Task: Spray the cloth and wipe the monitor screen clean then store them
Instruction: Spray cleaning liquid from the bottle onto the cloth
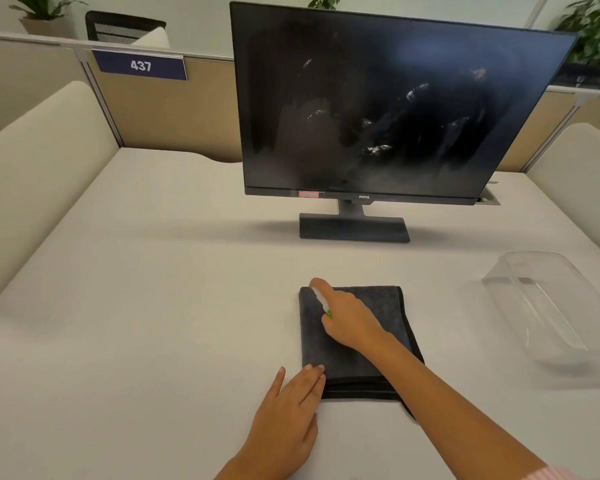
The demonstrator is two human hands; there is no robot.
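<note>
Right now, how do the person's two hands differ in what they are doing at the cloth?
The right hand is closed around a small white spray bottle above the dark folded cloth; the left hand holds nothing. The right hand is over the cloth's far part, while the left hand lies flat with its fingertips on the near left corner. Both are at the same cloth on the table.

folded dark grey cloth [378, 341], small spray bottle [321, 301], smeared monitor [388, 109].
we see the cloth flat before the upright monitor, the white bottle tilted above it.
</note>
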